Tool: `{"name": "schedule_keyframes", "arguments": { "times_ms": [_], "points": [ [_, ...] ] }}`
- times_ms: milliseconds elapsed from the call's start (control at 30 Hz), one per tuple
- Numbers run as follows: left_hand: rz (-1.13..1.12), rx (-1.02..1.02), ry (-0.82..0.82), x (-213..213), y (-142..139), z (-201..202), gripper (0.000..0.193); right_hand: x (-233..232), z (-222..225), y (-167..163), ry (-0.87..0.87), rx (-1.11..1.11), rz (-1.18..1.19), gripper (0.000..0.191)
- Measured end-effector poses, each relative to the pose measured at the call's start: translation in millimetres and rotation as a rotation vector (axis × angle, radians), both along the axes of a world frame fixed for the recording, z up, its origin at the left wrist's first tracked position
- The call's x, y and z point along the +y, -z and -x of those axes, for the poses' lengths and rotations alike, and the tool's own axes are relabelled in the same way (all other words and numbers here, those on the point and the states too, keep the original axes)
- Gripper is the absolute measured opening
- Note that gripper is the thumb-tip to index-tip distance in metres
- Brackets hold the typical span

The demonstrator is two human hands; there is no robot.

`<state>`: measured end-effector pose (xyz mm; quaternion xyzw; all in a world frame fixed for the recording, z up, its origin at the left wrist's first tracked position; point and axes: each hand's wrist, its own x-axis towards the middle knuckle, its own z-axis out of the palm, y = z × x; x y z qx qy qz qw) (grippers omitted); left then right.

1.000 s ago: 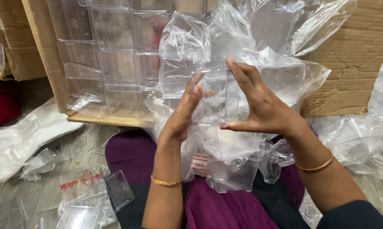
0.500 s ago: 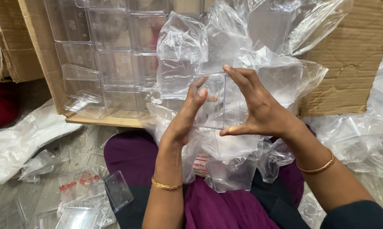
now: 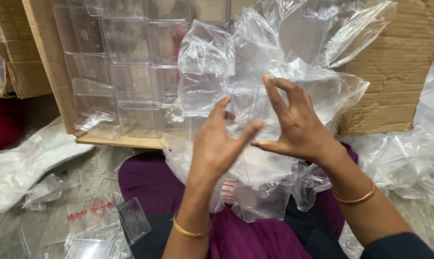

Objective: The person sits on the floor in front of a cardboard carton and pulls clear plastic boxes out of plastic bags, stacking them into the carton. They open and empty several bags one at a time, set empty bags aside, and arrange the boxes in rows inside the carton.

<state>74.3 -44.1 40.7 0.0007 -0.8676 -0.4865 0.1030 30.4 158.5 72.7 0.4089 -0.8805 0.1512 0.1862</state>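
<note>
Brown cardboard box (image 3: 44, 72) behind, clear plastic bags (image 3: 255, 62), white red-printed label (image 3: 229, 189) on bag

clear box (image 3: 248, 108): showing see-through, colourless
cardboard carton (image 3: 394, 86): showing plain brown
cloth (image 3: 255, 237) below the carton: showing deep purple
bangles (image 3: 190, 231): gleaming gold

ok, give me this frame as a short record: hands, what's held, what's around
left hand: fingers up, touching the clear box
right hand: fingers curled on the clear box, thumb under it
clear box: small, see-through, held between both hands at chest height
plastic bags: crumpled heap behind the hands and on the lap
carton: open, on its side, rows of clear boxes stacked within
loose lids: clear pieces on the floor, lower left
bangles: gold, one on each wrist
</note>
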Motion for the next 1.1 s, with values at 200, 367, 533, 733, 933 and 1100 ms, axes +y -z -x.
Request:
{"name": "schedule_keyframes", "arguments": {
  "times_ms": [200, 367, 533, 733, 933, 1100],
  "points": [
    [-0.048, 0.173, -0.062, -7, 5, 7, 0.084, 7, 6, 10, -0.012, -0.27, 0.414, 0.117],
    [-0.338, 0.19, 0.137, -17, 28, 7, 0.074, 6, 18, 26, -0.108, -0.806, 0.804, 0.1],
    [-0.412, 0.249, 0.207, -18, 35, 7, 0.073, 6, 17, 25, -0.123, -0.719, 0.84, 0.086],
    [-0.416, 0.365, 0.117, -23, 23, 29, 0.083, 1, 66, 0, 0.102, -0.395, 0.577, 0.077],
    [-0.733, 0.162, 0.325, -40, 6, 46, 0.047, -5, 101, -14, 0.22, -0.012, 0.258, 0.068],
    [-0.822, 0.252, 0.5, -30, -8, 55, 0.052, -12, 50, -10, -0.086, -0.055, 0.506, 0.057]
  ]
}}
